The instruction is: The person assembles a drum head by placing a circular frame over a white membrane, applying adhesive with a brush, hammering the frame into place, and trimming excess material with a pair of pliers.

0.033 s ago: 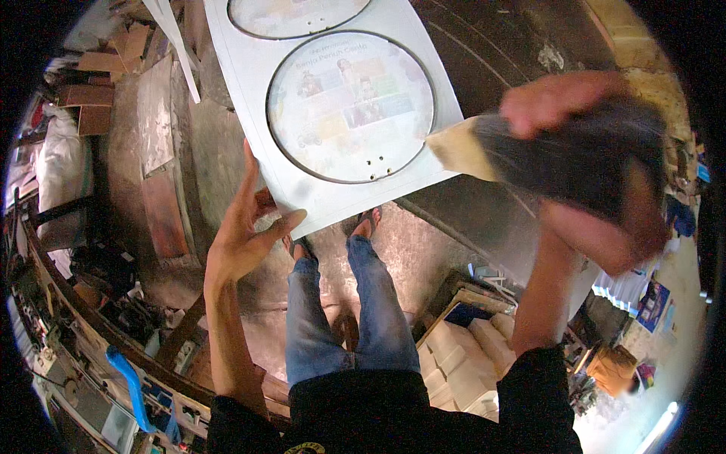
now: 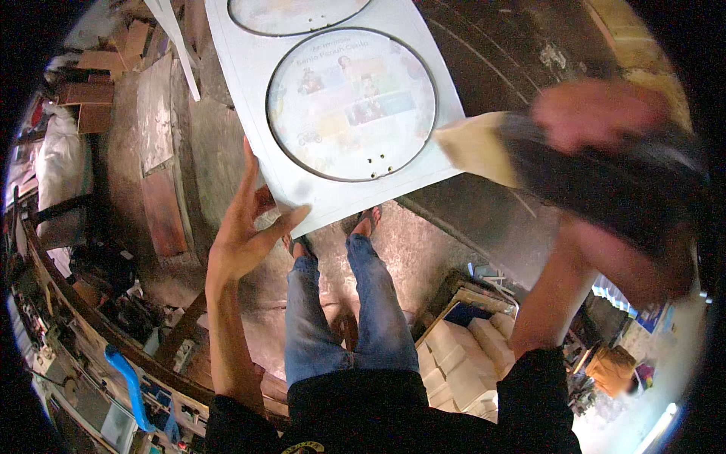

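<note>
A white board [image 2: 251, 89] stretches up from the centre, with a circular groove cut round a faint printed panel [image 2: 352, 104] of coloured pictures. Several small dark holes sit at the circle's lower edge, and part of a second circle shows above. My left hand [image 2: 246, 231] grips the board's lower left corner, thumb on the front face and fingers along the edge. At the right, my right hand [image 2: 605, 113] is closed round a broad dark tool with a pale tapering end [image 2: 480, 149]. Motion blurs it, so its kind is unclear. The pale end is close to the board's right edge; contact cannot be told.
A dark flat surface [image 2: 484, 68] lies behind the board. Pale stacked blocks [image 2: 457, 356] stand at the lower right. Cluttered shelving with a blue curved strip [image 2: 128, 386] runs along the lower left. Cardboard boxes [image 2: 94, 94] sit at the far left. My sandalled feet are on the floor below.
My right hand and the dark tool have shifted to the right, and the pale end has slid slightly right along the board's side. The left hand and board have barely moved.
</note>
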Demonstrator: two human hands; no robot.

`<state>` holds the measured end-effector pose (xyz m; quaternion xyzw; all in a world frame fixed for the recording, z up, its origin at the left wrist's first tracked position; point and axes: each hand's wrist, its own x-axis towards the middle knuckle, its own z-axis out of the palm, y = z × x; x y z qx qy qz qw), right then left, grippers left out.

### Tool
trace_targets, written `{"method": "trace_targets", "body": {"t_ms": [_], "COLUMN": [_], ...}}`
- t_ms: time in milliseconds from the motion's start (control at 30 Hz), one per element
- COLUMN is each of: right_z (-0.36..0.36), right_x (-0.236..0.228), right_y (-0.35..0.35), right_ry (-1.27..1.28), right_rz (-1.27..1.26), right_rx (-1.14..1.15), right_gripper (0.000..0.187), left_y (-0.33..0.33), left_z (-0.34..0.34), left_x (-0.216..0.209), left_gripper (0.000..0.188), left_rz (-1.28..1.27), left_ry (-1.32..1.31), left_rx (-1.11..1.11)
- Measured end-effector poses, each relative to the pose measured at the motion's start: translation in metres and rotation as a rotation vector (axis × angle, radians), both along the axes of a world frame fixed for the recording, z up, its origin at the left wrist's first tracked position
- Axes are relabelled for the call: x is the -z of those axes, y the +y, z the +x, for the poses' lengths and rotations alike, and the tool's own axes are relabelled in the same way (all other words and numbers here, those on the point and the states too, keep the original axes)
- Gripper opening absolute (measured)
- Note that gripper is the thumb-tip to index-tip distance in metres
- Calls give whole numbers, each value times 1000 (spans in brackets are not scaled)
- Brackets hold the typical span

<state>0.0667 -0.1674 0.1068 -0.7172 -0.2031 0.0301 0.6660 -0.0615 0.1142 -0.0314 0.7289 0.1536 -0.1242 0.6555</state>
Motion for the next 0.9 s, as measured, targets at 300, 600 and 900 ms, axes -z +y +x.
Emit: {"method": "trace_targets", "body": {"t_ms": [300, 600, 900], "right_z": [-8, 15, 62], "right_x": [41, 0, 70], "right_y": [18, -6, 9], "right_ry": [-67, -60, -426], "right_rz": [257, 154, -322], "right_rx": [-325, -165, -44], "right_gripper": [42, 39, 37], "left_y": [-19, -19, -19], "left_z": [-2, -1, -8], "left_x": [10, 9, 15], "left_gripper": [105, 105, 102], "left_rz": [-52, 32, 28], "left_ry": [-125, -64, -52], "left_rx": [-119, -134, -162]}}
